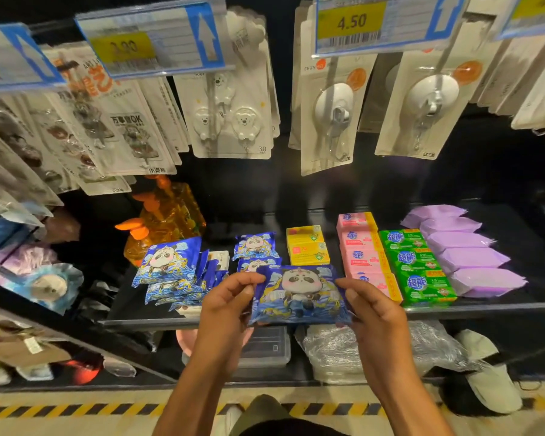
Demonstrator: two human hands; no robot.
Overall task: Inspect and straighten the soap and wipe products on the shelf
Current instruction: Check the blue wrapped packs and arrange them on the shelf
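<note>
both hands hold one blue panda-print wipe pack (299, 294) in front of the shelf edge (485, 308). the left hand (230, 305) pinches the pack's left end between thumb and curled fingers; the right hand (370, 305) pinches the right end the same way. neither hand is free. the pack is held face up and roughly level, just above the front lip of the shelf, apart from the stock behind it.

on the shelf, a leaning heap of the same blue packs (170, 272) lies to the left, untidy and overlapping. two more blue packs (255, 247) sit in a short row directly behind the held one. to the right stand yellow soap boxes (307, 245), a row of pink soap bars (362, 250), a row of green soap bars (417, 265) and a row of purple wipe packs (463, 250); these rows look fairly even. an orange pump bottle (167, 215) stands at the back left.

handling judgement: the held pack appears light and soft, a film pouch that flexes and may crinkle, with a glossy wrap likely to slip. grip at the sealed end seams, as now, seems sound; squeezing the middle risks creasing. the boxed and wrapped soap bars are judged stiffer and heavier, best nudged by their flat sides.
</note>
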